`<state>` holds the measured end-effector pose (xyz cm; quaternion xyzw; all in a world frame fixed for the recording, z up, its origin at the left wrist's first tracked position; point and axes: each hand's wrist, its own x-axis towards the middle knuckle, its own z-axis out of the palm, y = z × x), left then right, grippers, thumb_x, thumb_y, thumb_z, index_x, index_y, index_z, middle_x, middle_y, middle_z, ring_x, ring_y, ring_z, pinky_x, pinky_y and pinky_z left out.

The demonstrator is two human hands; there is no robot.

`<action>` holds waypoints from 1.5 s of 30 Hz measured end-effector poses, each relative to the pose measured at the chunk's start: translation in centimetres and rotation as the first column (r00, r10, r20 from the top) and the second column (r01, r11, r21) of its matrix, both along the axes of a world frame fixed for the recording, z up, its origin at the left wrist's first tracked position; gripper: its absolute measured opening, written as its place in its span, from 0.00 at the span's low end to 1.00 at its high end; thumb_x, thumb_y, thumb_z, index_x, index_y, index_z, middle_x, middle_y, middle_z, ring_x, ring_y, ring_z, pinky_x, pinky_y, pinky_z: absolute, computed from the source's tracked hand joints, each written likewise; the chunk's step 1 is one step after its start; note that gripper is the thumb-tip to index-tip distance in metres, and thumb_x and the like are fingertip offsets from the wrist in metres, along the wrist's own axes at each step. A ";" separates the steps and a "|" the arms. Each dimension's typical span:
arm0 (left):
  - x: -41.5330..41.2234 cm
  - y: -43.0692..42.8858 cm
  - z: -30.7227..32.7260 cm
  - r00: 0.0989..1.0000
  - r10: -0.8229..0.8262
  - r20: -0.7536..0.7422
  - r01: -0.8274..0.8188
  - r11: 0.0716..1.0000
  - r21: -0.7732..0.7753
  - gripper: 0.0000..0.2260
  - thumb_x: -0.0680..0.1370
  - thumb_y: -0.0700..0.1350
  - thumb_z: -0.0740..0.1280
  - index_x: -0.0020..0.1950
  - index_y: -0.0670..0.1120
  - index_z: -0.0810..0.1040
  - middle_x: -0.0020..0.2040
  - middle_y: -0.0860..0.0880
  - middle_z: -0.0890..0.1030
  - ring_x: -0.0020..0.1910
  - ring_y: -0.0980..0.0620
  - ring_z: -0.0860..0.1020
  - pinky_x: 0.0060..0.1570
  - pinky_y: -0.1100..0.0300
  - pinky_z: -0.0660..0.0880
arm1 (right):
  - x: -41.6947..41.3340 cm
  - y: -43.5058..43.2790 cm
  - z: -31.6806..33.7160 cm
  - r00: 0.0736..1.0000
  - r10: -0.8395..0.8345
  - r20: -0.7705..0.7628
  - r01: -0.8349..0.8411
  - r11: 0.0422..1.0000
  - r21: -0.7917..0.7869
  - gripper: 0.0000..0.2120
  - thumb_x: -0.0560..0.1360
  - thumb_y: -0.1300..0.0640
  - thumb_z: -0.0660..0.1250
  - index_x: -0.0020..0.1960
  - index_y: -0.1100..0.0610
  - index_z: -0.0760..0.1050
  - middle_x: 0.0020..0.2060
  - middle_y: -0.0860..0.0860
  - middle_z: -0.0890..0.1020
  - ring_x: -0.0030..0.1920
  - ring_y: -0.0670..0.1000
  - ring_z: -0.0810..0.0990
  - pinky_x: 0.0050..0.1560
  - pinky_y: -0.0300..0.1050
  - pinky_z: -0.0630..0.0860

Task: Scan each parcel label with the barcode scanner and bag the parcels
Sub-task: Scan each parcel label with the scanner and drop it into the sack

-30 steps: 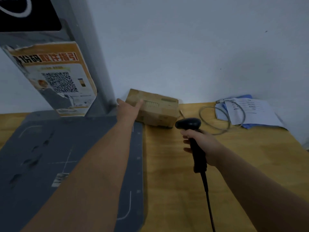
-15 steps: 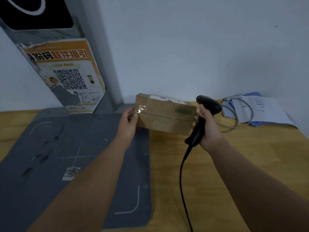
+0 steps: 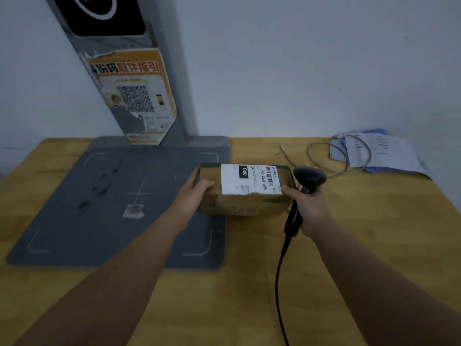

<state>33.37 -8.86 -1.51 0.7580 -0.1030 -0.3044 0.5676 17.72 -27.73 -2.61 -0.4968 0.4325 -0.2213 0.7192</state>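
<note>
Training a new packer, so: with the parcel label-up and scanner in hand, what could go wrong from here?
The black barcode scanner in the right hand sits beside the brown cardboard parcel, apparently not aimed at its white label, so a scan might miss. The scanner's black cable trails across the wooden table and could snag.

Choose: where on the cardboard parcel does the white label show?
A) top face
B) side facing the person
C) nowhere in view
A: the white label lies on the top face of the parcel, between the left hand and the scanner in the right hand.
</note>
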 end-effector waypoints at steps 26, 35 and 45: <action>-30.3 19.6 3.0 0.975 -0.145 -0.170 0.127 0.985 -0.115 0.37 0.68 0.42 0.71 0.72 0.60 0.59 0.57 0.44 0.80 0.53 0.46 0.80 0.48 0.55 0.77 | -21.8 22.2 5.4 0.841 0.539 -0.045 -0.531 0.809 -0.251 0.15 0.71 0.73 0.67 0.57 0.64 0.75 0.43 0.57 0.81 0.37 0.48 0.82 0.36 0.39 0.77; -31.0 25.8 1.7 0.980 -0.189 0.065 0.176 0.970 0.165 0.41 0.71 0.40 0.76 0.73 0.48 0.52 0.64 0.48 0.70 0.52 0.56 0.76 0.38 0.68 0.77 | -20.9 28.7 4.7 0.848 0.510 -0.142 -0.523 0.763 -0.379 0.10 0.71 0.68 0.70 0.49 0.58 0.73 0.35 0.50 0.77 0.30 0.42 0.78 0.33 0.36 0.73; -32.8 27.8 -0.4 0.992 -0.042 0.119 0.036 0.998 0.058 0.41 0.69 0.52 0.77 0.76 0.48 0.57 0.71 0.48 0.60 0.68 0.49 0.67 0.52 0.69 0.72 | -27.8 32.5 7.6 0.733 0.435 -0.523 -0.653 0.666 -0.361 0.11 0.75 0.53 0.69 0.42 0.60 0.77 0.29 0.55 0.81 0.27 0.51 0.82 0.33 0.48 0.81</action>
